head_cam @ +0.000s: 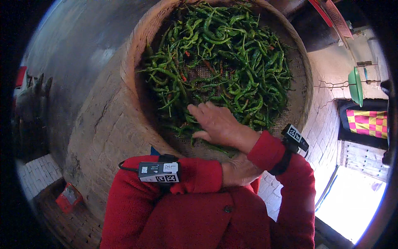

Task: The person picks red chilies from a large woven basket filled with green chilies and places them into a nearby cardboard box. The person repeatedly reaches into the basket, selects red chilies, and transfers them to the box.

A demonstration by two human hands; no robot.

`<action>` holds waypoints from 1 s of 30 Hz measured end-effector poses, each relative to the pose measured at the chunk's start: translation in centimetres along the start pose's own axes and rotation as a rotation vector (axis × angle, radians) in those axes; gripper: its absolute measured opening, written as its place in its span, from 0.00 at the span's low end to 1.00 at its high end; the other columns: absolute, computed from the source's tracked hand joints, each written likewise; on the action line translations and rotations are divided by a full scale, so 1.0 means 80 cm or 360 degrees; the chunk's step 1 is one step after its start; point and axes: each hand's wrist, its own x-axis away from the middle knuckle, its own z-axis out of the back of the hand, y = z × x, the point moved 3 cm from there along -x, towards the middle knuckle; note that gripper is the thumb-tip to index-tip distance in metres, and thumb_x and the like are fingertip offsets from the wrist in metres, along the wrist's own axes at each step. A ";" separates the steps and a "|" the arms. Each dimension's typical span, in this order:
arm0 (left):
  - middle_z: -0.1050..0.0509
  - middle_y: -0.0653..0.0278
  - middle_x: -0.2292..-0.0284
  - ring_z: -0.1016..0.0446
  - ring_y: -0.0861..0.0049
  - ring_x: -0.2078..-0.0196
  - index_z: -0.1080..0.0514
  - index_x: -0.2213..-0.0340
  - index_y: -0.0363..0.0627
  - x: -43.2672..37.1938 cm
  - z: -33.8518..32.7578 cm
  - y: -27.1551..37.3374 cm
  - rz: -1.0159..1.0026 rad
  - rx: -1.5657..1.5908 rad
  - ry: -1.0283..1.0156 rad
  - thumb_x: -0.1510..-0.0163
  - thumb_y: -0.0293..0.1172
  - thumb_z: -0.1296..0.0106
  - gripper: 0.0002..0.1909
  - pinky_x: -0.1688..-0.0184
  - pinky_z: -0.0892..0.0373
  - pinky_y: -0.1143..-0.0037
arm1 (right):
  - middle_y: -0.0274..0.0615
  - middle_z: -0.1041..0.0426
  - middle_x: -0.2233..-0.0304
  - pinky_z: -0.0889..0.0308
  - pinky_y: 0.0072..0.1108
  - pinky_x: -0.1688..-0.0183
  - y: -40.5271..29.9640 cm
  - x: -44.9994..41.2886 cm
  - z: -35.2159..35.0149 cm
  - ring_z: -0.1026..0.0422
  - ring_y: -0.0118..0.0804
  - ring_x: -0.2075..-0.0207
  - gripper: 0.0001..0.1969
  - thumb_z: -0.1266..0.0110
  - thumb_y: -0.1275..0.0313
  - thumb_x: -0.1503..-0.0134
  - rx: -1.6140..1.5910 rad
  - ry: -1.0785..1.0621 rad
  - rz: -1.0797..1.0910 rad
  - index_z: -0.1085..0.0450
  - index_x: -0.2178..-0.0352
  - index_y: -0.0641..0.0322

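A large round woven bamboo basket with a raised rim holds many long green chili peppers, a few of them red. Over the peppers near the basket's close edge, my right hand reaches leftward with its fingers spread and somewhat blurred; no pepper shows clearly in it. My left hand lies beneath the right wrist at the near rim. Its fingers are hidden by the right forearm and sleeve, so its grasp cannot be seen. Both sleeves are red, each with a strapped-on device.
A stone-like or earthen surface lies left of the basket. At lower left a red packet rests on a dark brown slatted surface. On the right, a green plastic basin hangs by the wall, above a checkered cloth and near a bright doorway.
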 end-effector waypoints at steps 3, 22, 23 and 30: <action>0.42 0.44 0.46 0.46 0.60 0.40 0.40 0.50 0.36 0.004 0.000 0.003 0.0078 0.0209 0.0003 0.51 0.33 0.59 0.26 0.43 0.47 0.62 | 0.48 0.37 0.63 0.33 0.37 0.68 -0.005 0.007 -0.020 0.30 0.56 0.69 0.38 0.38 0.65 0.59 0.0019 -0.0214 -0.0029 0.48 0.48 0.62; 0.28 0.52 0.63 0.25 0.69 0.69 0.38 0.55 0.30 -0.002 -0.016 -0.004 -0.0099 -0.0039 0.0078 0.56 0.30 0.52 0.26 0.73 0.30 0.69 | 0.44 0.28 0.74 0.33 0.33 0.72 -0.012 0.014 0.029 0.27 0.47 0.72 0.13 0.47 0.75 0.57 -0.0013 -0.0015 0.0386 0.31 0.66 0.59; 0.28 0.52 0.61 0.25 0.69 0.68 0.37 0.55 0.32 0.002 -0.010 -0.005 -0.0182 -0.0002 0.0370 0.55 0.30 0.53 0.24 0.73 0.30 0.69 | 0.43 0.29 0.77 0.33 0.34 0.73 -0.013 0.006 0.009 0.28 0.47 0.74 0.12 0.48 0.74 0.57 0.0000 -0.0021 0.0371 0.32 0.67 0.60; 0.30 0.51 0.60 0.26 0.65 0.64 0.37 0.57 0.30 -0.007 0.003 0.000 -0.0109 0.0045 0.0341 0.56 0.29 0.51 0.23 0.69 0.30 0.67 | 0.44 0.34 0.84 0.36 0.34 0.76 0.012 0.018 -0.014 0.30 0.48 0.77 0.10 0.47 0.70 0.59 -0.0012 0.0174 0.0429 0.35 0.73 0.61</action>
